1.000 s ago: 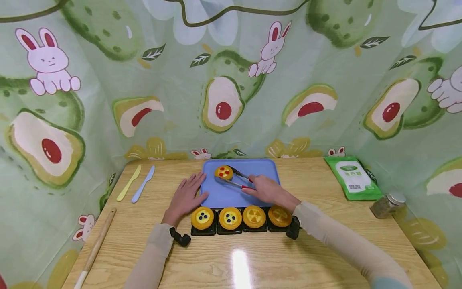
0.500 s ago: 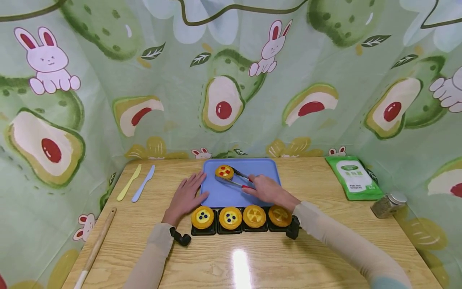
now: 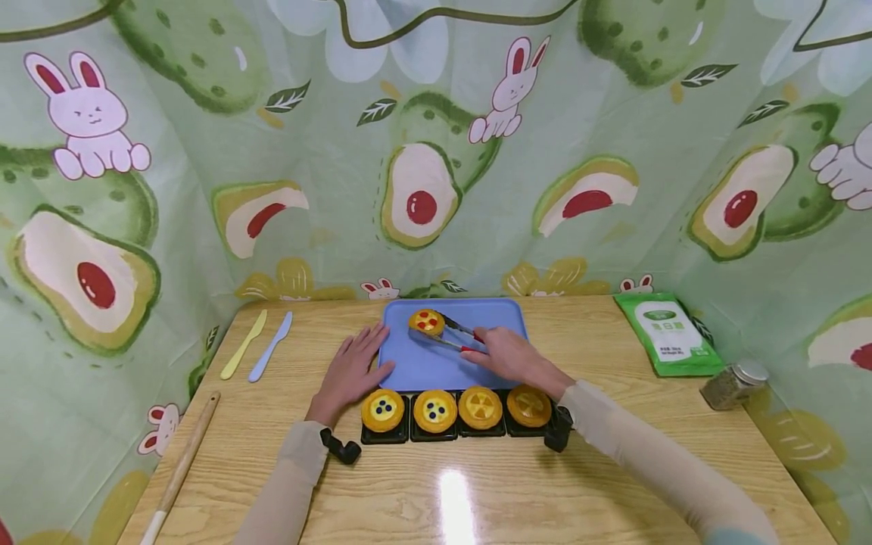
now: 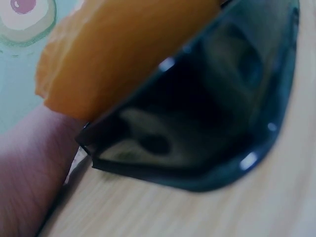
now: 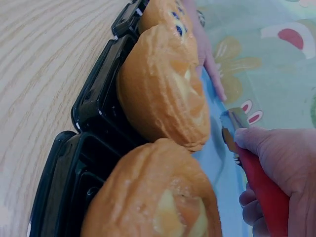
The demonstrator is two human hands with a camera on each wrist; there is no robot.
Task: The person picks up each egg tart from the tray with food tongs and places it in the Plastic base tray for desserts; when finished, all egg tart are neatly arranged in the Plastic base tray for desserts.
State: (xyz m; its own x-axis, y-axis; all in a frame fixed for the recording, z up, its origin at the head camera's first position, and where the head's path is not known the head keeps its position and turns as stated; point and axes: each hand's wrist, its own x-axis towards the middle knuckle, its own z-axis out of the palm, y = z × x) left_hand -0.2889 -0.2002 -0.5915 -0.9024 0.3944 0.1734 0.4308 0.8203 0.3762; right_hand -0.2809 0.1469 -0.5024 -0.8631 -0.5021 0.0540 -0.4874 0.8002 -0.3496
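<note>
My right hand grips a pair of red-handled tongs, whose tips lie on either side of an egg tart with red toppings. That tart is at the back left of the blue tray; whether it touches the tray I cannot tell. With fingers straight, my left hand rests at the tray's left edge. In the right wrist view the red handle shows in my right hand. Along the tray's front edge stand two blueberry-topped tarts and two with wedge-shaped toppings, each on a black holder.
A yellow knife and a blue knife lie at the left, with a wooden-handled tool nearer the front. At the right are a green-and-white packet and a small jar. A patterned curtain surrounds the table.
My right hand has shifted slightly to the right, and the tongs and the red-topped tart have moved with it, the tart also a little farther back. My left hand stays in place.
</note>
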